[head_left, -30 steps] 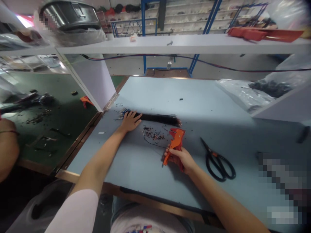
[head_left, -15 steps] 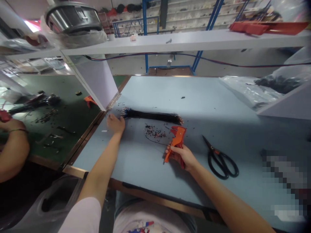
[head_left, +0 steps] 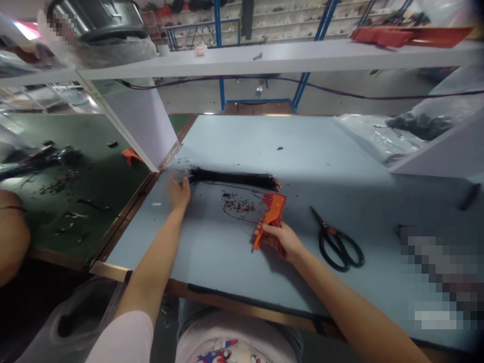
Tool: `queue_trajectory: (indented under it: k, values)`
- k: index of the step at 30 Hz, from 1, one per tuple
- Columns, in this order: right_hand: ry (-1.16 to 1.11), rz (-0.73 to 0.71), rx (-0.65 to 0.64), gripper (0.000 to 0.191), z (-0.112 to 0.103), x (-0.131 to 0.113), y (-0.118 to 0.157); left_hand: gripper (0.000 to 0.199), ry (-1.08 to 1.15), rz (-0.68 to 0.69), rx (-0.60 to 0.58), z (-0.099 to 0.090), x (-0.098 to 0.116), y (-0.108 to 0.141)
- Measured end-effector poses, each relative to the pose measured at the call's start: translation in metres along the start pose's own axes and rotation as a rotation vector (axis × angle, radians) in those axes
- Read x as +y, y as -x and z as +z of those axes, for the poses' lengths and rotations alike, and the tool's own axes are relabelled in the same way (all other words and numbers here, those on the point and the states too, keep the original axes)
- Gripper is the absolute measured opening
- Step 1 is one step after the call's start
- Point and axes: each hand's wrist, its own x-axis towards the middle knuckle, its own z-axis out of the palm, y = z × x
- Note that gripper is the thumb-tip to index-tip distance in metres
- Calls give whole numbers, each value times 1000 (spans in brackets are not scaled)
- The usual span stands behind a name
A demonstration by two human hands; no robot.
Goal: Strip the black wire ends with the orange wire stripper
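Note:
My right hand (head_left: 280, 238) is closed around an orange-and-red wire stripper (head_left: 275, 207), its head pointing away from me. A thin black wire curves left from my right fingers around a heap of small wire scraps (head_left: 239, 202). My left hand (head_left: 179, 193) is at the left end of a bundle of black wires (head_left: 234, 178), its fingers partly blurred. From that hand a single black wire (head_left: 227, 185) runs just below the bundle toward the stripper's head; the fingers appear pinched on its left end. The bundle lies flat, with bare ends showing.
Black-handled scissors (head_left: 336, 242) lie to the right of the stripper. A white shelf (head_left: 227, 66) spans the back, with plastic bags (head_left: 381, 136) under its right side. At left, another person's arm (head_left: 13, 237) rests by a green table (head_left: 86, 227).
A single black wire now shows apart from the bundle, between my left hand and the stripper. My left fingers have drawn closer together. The whole view has shifted slightly.

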Motion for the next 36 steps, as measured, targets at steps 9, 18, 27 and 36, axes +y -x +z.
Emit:
queue_trajectory:
  k: [9,18,27,36]
  values:
    - [-15,-1,-19,30,2,-2,1,67,-123,-93,7,-15,6,5]
    - [-50,0,-23,31,1,-1,-1,44,-169,668,-367,12,73,-7]
    - [-47,5,-33,31,0,0,-3,32,-136,609,-318,39,86,-20]
    - [-34,1,-32,31,1,-1,-2,37,65,580,-214,-8,108,23]
